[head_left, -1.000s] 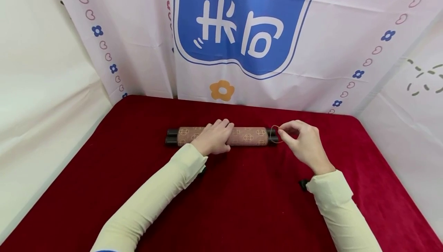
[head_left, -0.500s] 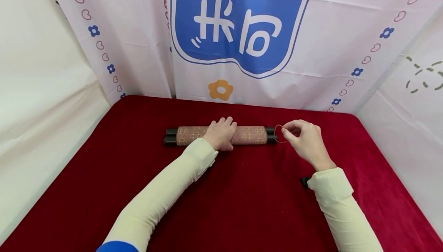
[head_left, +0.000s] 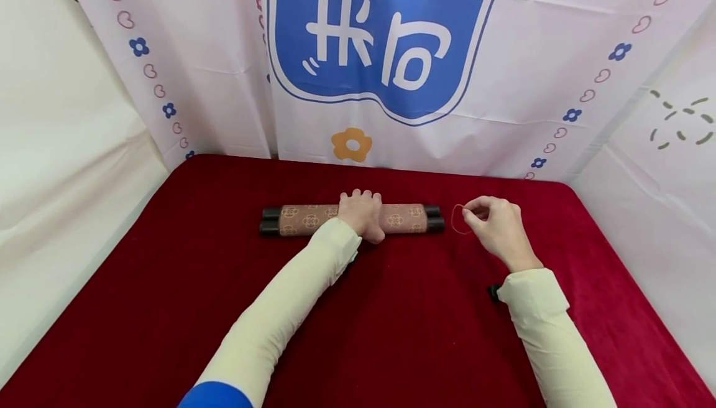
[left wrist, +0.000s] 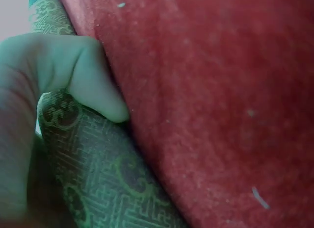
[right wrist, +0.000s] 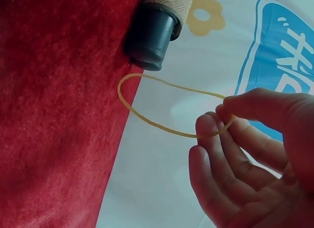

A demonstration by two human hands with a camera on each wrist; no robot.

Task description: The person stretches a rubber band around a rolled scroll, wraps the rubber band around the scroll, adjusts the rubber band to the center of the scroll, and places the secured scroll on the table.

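Note:
A rolled scroll [head_left: 304, 219] with brown, gold-patterned backing lies crosswise on the red cloth. Two black roller ends [head_left: 435, 217] stick out side by side at its right, and two more at its left. My left hand [head_left: 360, 214] grips the scroll around its middle, fingers over the far side and thumb [left wrist: 100, 86] down along the near side. To the right, my right hand [head_left: 495, 227] pinches a thin yellow rubber band [right wrist: 162, 127] between thumb and forefinger. The band hangs as an open loop, just off the black roller end [right wrist: 149, 37] in the right wrist view.
Red velvet cloth [head_left: 391, 327] covers the table. A white printed curtain [head_left: 224, 109] with a blue emblem rises behind it, and pale fabric walls [head_left: 665, 165] stand at both sides.
My right hand has drawn the rubber band rightward, from around the roller ends to clear of them. My left hand has shifted right along the scroll.

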